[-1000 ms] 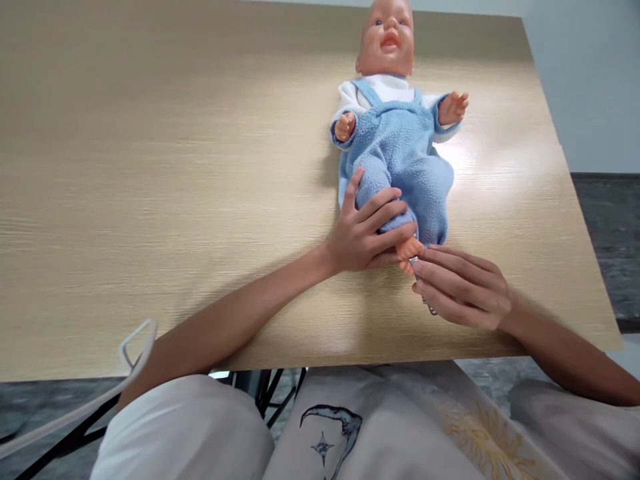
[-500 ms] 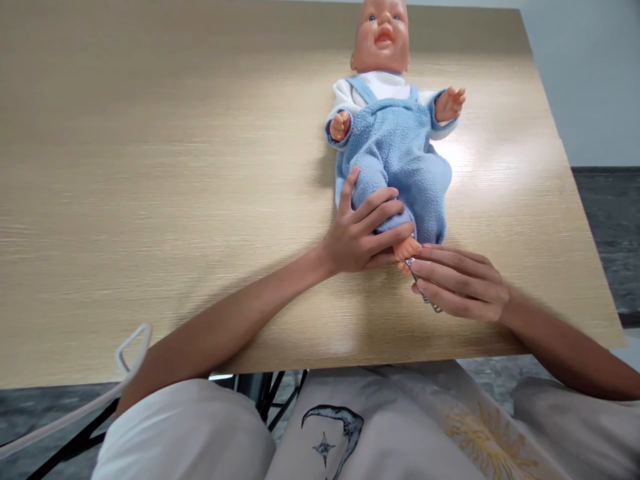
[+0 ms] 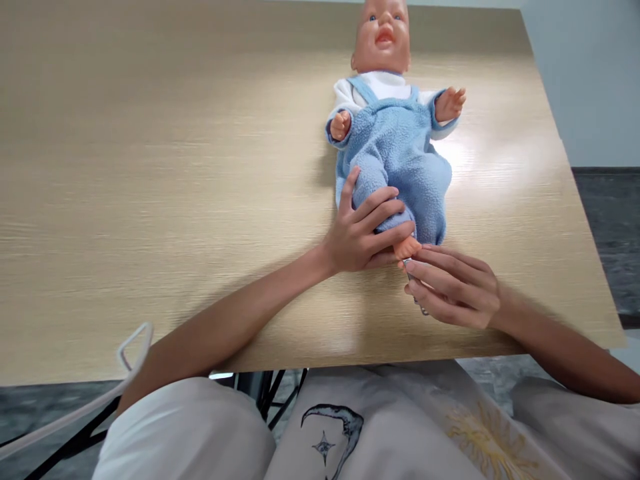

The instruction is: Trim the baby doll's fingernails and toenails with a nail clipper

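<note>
A baby doll (image 3: 400,133) in light blue fleece overalls and a white top lies on its back, head away from me. My left hand (image 3: 363,230) wraps round the doll's lower leg, its fingers over the trouser cuff near the bare foot (image 3: 407,248). Pinched in the fingers of my right hand (image 3: 455,283) is a small metal nail clipper (image 3: 408,268), mostly hidden behind them. The clipper's tip is at the doll's toes, and a bit of chain shows below the fingers. Whether the jaws are closed on a toe I cannot tell.
The light wooden table (image 3: 175,167) carries the doll near its right side. A white cable (image 3: 75,417) loops up by the table's front left edge, close to my left forearm. Black metal legs (image 3: 273,397) stand under the front edge.
My right hand has shifted slightly left and down with the nail clipper, which now stands more upright at the toes. My left hand and the doll have stayed in place.
</note>
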Demonstrator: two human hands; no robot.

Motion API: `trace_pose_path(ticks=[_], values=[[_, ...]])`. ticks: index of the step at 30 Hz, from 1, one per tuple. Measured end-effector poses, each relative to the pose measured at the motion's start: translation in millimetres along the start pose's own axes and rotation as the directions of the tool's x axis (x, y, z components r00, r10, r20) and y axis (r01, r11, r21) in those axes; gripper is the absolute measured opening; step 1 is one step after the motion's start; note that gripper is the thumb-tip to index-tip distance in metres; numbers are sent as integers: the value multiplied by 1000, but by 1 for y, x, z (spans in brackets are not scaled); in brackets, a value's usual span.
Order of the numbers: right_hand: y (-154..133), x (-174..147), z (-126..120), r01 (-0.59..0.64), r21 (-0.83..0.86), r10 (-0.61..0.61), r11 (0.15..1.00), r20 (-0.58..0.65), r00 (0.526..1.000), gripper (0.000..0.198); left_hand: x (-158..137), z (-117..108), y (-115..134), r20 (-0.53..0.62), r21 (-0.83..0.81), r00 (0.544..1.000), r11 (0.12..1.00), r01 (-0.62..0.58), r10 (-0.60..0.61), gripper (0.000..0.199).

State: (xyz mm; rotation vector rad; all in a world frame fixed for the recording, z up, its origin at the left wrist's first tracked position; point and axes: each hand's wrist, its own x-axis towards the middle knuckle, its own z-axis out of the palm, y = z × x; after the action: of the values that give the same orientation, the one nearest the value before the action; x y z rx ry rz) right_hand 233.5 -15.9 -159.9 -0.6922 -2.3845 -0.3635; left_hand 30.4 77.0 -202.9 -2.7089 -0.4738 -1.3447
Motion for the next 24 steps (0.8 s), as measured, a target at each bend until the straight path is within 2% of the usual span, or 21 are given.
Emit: trace_pose_path(ticks=[8,12,18,24], values=[[-1,-4,3,-20,51,22,998,-48,999,59,-3,-1,-1,39,-14,999,1000,13,-12,34],[2,-7,5,-2,29,3,1000,-25,1000,60,-3,-1,-1,44,-2,999,1000,11,-11,34],[2,-7,6,0,12,0,1000,-8,1000,57,0,-1,0,6,-7,1000,1000,-1,1,35],[1,-6,7,6,-14,-6,1000,-12,1000,52,-2,-2,0,43,-18,999,1000,17,-16,34]])
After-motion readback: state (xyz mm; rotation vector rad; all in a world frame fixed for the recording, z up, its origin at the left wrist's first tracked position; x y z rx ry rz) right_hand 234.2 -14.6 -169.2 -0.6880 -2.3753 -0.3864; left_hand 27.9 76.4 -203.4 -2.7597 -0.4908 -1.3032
